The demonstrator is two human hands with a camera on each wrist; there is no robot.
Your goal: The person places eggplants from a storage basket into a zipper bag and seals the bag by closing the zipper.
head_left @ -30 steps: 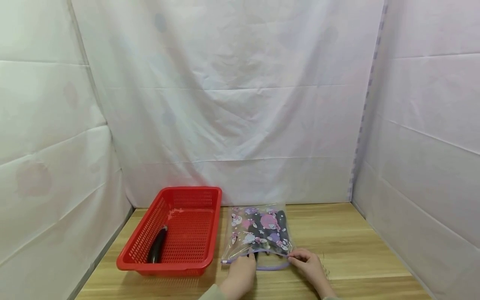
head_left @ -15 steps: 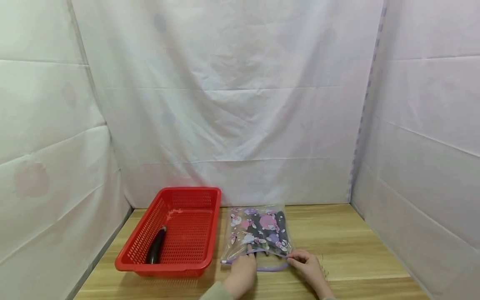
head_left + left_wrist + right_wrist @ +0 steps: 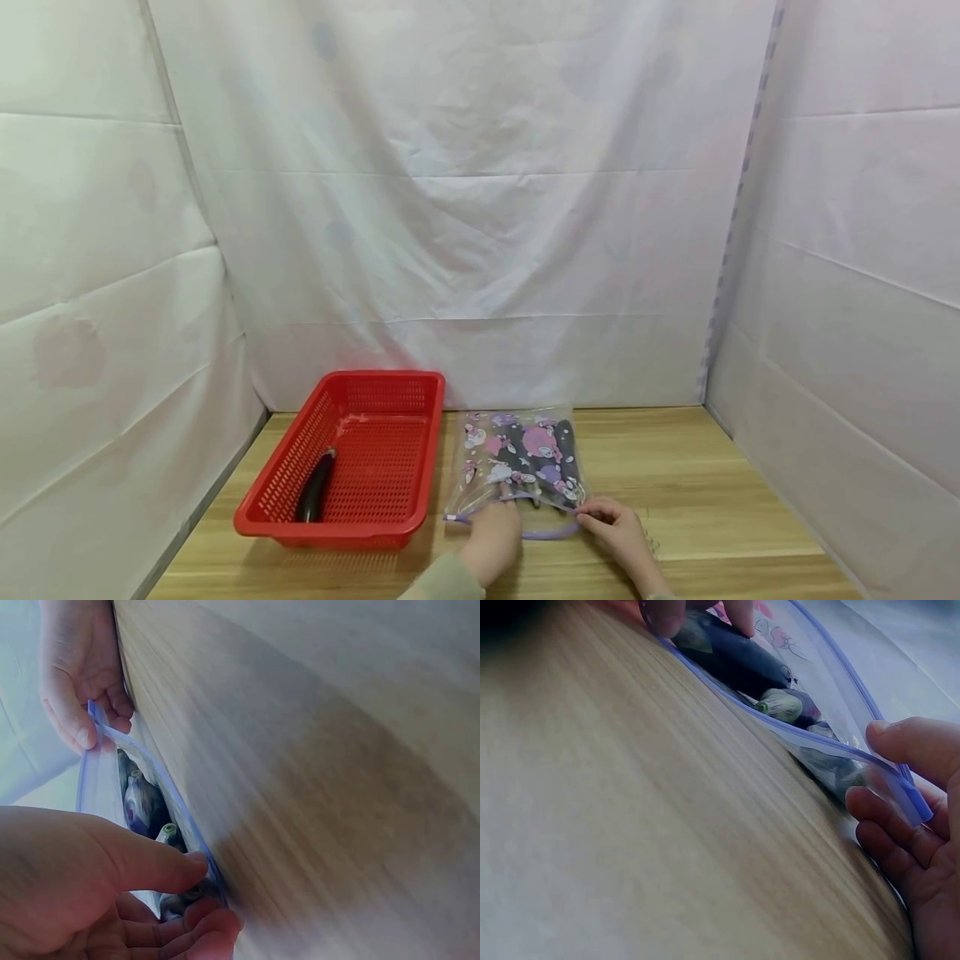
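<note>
My left hand [image 3: 491,537] and right hand [image 3: 618,533] each pinch the purple zip edge of the bag [image 3: 517,467] lying on the worktop [image 3: 712,500] beside the basket [image 3: 352,458]. Best bet: keep both strips lined up, press evenly, eggplants [image 3: 742,656] clear.

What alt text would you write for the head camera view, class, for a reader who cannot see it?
Two hands, the left hand and right hand, pinch the purple zip edge of a clear printed zip bag holding dark eggplants on a wooden table. Left of it, a red plastic basket holds one eggplant. White cloth hangs behind.
</note>
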